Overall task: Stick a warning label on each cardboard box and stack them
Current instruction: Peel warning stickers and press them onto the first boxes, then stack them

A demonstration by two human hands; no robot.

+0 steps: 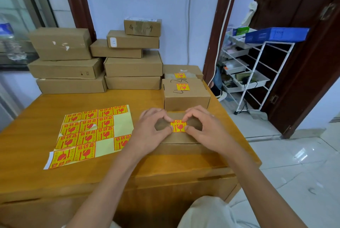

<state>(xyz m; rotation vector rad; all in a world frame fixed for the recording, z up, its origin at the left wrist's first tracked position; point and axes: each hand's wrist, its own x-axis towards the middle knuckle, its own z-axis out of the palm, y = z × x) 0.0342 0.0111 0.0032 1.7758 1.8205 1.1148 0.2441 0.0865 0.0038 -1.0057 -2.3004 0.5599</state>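
at the centre of the frame a cardboard box (179, 136) lies on the counter (33, 135), a warning label (178, 126) on its lid. left hand (150, 128) and right hand (206, 130), fingers curled, pinch the label's edges.

The flat brown cardboard box (181, 136) lies mostly hidden beneath both hands; the small print on its yellow-and-red warning label (178, 126) (edges covered by fingertips) is illegible.
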